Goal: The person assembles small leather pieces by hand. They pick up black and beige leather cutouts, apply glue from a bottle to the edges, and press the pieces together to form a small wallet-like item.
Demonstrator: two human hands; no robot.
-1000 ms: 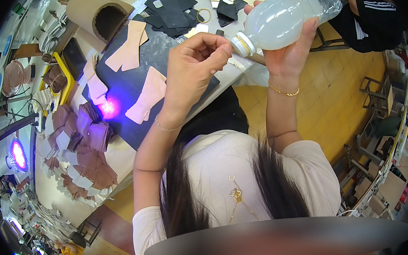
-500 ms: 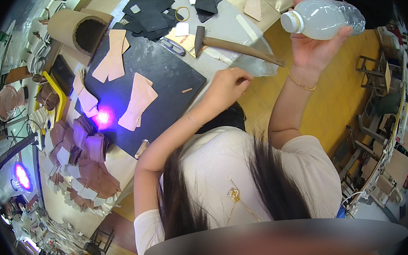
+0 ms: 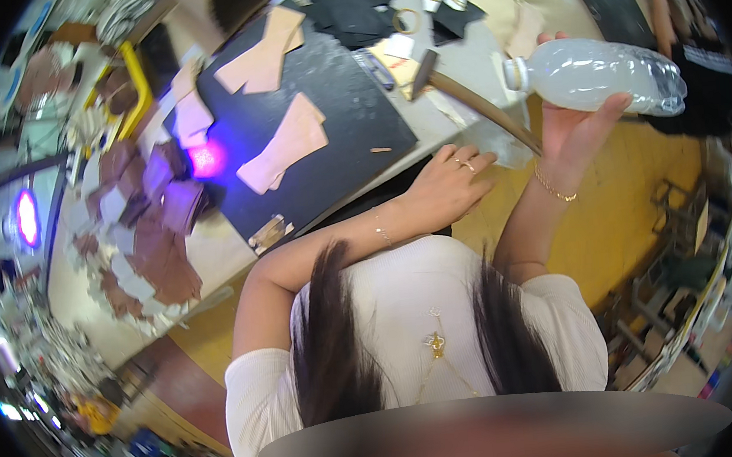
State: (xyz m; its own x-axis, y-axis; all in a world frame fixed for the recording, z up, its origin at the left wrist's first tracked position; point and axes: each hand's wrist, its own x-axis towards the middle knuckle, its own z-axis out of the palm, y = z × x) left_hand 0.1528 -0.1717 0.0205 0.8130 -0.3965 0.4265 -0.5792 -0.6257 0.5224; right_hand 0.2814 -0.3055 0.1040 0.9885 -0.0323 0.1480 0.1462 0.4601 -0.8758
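A clear plastic bottle with a white cap lies nearly sideways in my right hand, raised at the right. Its contents look whitish and cloudy. My fingers wrap around it from below, and most of them are hidden behind it. My left hand is held in front of my body beside the bench edge, palm down. It holds nothing, and its fingers are loosely apart, one with a ring. Nearest to it is a hammer with a wooden handle, lying on the bench with its handle end over the edge.
A black mat bears pale bow-shaped leather pieces. Brown pieces are piled at the left under a purplish light spot. Black pieces lie at the back. Another person's arm shows at far right.
My left hand has uncurled and moved slightly right. The bottle, still in my right hand, sits a little lower and farther right in view. The whole view has shifted.
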